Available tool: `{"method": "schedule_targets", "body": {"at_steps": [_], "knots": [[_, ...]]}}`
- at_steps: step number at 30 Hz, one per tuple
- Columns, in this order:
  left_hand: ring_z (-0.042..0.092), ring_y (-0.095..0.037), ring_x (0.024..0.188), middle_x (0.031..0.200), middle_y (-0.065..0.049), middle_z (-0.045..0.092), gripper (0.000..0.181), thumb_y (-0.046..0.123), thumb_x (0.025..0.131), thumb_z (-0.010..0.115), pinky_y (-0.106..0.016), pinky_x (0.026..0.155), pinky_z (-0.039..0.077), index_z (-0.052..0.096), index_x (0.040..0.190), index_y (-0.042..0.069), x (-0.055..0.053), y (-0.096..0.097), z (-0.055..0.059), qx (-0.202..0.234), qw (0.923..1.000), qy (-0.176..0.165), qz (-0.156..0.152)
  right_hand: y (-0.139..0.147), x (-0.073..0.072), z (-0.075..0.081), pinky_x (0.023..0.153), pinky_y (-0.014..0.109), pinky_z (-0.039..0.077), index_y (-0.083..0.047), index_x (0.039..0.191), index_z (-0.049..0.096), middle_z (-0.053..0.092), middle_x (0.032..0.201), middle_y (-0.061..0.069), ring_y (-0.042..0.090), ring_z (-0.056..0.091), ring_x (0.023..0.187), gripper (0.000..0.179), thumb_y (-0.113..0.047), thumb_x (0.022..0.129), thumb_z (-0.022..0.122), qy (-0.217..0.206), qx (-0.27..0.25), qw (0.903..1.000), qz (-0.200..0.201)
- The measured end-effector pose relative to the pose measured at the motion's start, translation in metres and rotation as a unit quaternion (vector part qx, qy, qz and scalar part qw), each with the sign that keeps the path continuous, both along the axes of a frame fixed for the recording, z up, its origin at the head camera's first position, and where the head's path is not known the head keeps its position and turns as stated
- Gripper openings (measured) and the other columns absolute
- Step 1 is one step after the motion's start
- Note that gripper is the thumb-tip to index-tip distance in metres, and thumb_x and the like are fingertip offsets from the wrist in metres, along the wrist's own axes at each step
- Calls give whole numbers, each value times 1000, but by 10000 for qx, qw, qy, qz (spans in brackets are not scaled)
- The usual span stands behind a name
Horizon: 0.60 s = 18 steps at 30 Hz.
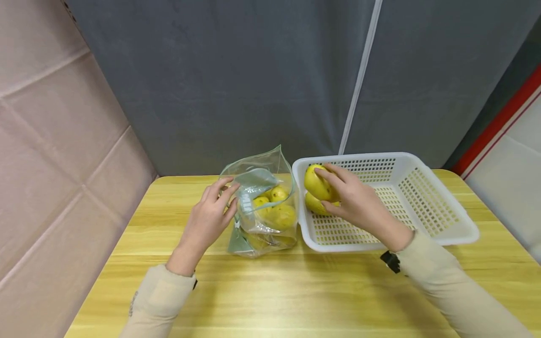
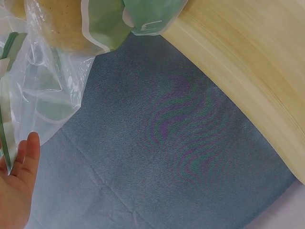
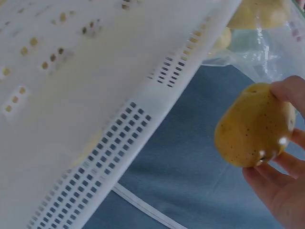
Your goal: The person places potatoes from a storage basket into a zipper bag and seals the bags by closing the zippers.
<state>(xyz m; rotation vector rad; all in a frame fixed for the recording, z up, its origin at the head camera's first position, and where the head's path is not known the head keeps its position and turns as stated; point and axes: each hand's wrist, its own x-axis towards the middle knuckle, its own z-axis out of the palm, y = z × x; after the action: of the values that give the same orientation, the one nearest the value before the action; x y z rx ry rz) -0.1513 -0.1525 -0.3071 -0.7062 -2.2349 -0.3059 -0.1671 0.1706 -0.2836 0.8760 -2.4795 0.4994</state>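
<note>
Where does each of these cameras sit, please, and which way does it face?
Head: worn on the head, facing forward and down over the table, bag and basket; left hand, right hand and sleeves show.
Left wrist: worn there, facing the bag, dark cloth and table edge; part of the left hand shows lower left.
Right wrist: worn there, facing the basket's perforated side and the held yellow fruit; part of the right hand shows at right.
Shared: head and right wrist both show that fruit, basket and bag.

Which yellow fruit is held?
The fruit gripped by the right hand, at the left end of the basket; another fruit lies inside; the other fruits show in the clear bag.
</note>
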Motion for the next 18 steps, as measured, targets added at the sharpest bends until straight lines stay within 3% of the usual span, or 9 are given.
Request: {"method": "schedule_targets", "body": {"at_steps": [8,18], "knots": [[61,-29,92,122,-14,58,32,5,80,73,-29,50,52,66,111,3,0,0,-2,2,10000,-8,-15,-1,0,12,89,50,54,-3,131,54,53,134,22,40,57,114,70,-2,67,82,766,-561,9954,97],[61,-30,93,121,-15,58,32,4,80,72,-30,49,52,66,111,3,0,0,0,-5,10000,3,-19,-10,-3,30,92,49,52,-3,132,53,50,138,21,38,53,121,68,-2,69,79,1227,-853,9882,323]]}}
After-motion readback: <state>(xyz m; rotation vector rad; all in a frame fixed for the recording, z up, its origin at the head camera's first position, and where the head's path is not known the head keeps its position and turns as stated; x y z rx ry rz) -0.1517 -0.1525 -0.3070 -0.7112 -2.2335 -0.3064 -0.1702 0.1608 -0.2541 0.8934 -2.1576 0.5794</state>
